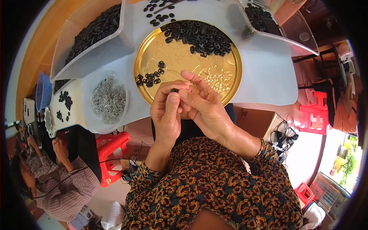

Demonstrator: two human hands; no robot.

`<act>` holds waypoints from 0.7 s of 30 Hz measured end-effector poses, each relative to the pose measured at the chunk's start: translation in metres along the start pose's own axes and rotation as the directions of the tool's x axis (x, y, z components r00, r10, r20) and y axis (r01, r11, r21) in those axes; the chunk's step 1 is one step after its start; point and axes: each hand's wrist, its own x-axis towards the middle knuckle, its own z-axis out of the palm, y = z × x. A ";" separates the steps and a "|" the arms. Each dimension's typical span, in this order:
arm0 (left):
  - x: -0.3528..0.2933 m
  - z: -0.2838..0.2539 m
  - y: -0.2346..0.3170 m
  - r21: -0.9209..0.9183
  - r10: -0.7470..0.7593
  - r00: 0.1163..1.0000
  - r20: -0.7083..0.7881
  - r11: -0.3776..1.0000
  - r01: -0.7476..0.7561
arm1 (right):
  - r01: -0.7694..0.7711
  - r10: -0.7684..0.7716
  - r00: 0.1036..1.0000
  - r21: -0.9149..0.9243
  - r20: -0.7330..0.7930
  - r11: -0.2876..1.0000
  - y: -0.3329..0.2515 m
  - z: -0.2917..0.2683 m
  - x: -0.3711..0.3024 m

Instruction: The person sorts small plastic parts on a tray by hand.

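Note:
My left hand pinches a small black ring-shaped part between thumb and fingertips, just over the near rim of a round gold tray. My right hand presses against the left, its fingertips meeting at the same part; whether it holds anything of its own is hidden. A large heap of black parts fills the tray's far side. A small cluster of black parts lies at the tray's left. A round clear tub of small silvery metal pieces stands left of the tray.
Two clear bins of black parts stand at the far left and far right of the white table. Another person sits at lower left beside a red stool. More red stools stand at the right. A blue basket sits at the left edge.

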 end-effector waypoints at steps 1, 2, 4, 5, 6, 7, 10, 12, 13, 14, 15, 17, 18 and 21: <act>0.001 0.001 0.000 -0.002 -0.003 1.000 0.010 1.000 0.003 | 0.004 -0.004 1.000 0.003 -0.003 1.000 0.002 0.000 0.000; 0.002 0.001 0.000 -0.031 -0.010 1.000 0.015 0.999 0.010 | 0.009 -0.009 1.000 -0.008 -0.010 1.000 0.001 0.001 0.000; 0.003 -0.001 -0.001 -0.031 -0.006 1.000 0.027 0.999 0.007 | 0.029 -0.029 1.000 -0.020 0.001 0.999 0.002 0.001 0.000; 0.003 -0.001 0.001 -0.034 -0.010 0.999 0.040 0.999 0.011 | 0.039 -0.038 0.999 -0.035 0.018 0.999 0.001 0.001 0.000; 0.002 0.000 0.004 -0.024 -0.010 0.999 0.033 1.000 0.011 | 0.055 -0.053 0.998 -0.058 0.031 0.997 -0.002 0.002 -0.001; 0.001 0.001 0.006 -0.014 -0.009 1.000 0.027 1.000 0.010 | 0.061 -0.059 0.998 -0.058 0.029 0.996 -0.005 0.002 -0.001; 0.001 0.004 0.008 0.007 0.060 0.998 0.022 0.998 -0.060 | 0.239 -0.212 0.971 -0.423 0.111 0.874 -0.031 0.003 -0.005; 0.006 -0.002 0.008 0.044 0.099 0.993 0.066 0.994 -0.102 | 0.449 -0.464 0.874 -0.604 0.144 0.658 -0.059 0.003 -0.003; 0.006 -0.003 0.014 0.048 0.105 0.993 0.061 0.993 -0.108 | 0.466 -0.534 0.834 -0.699 0.140 0.543 -0.081 0.005 -0.005; 0.004 -0.009 0.015 0.071 0.068 0.998 0.017 0.995 -0.069 | 0.542 -0.690 0.694 -0.781 0.206 0.311 -0.094 0.001 0.003; 0.003 -0.011 0.014 0.082 0.028 0.999 -0.019 0.996 -0.027 | 0.610 -0.752 0.565 -0.786 0.341 0.102 -0.115 -0.011 0.010; 0.001 -0.015 0.013 0.072 0.010 0.999 -0.037 0.997 -0.007 | 0.565 -0.851 0.374 -0.818 0.368 -0.105 -0.151 -0.020 0.020; 0.000 -0.015 0.012 0.061 -0.014 0.999 -0.048 0.998 0.017 | 0.576 -0.864 0.335 -0.808 0.375 -0.127 -0.167 -0.028 0.026; -0.003 -0.016 0.013 0.070 -0.030 0.998 -0.062 0.997 0.035 | 0.545 -0.835 0.147 -0.748 0.531 -0.379 -0.181 -0.021 0.033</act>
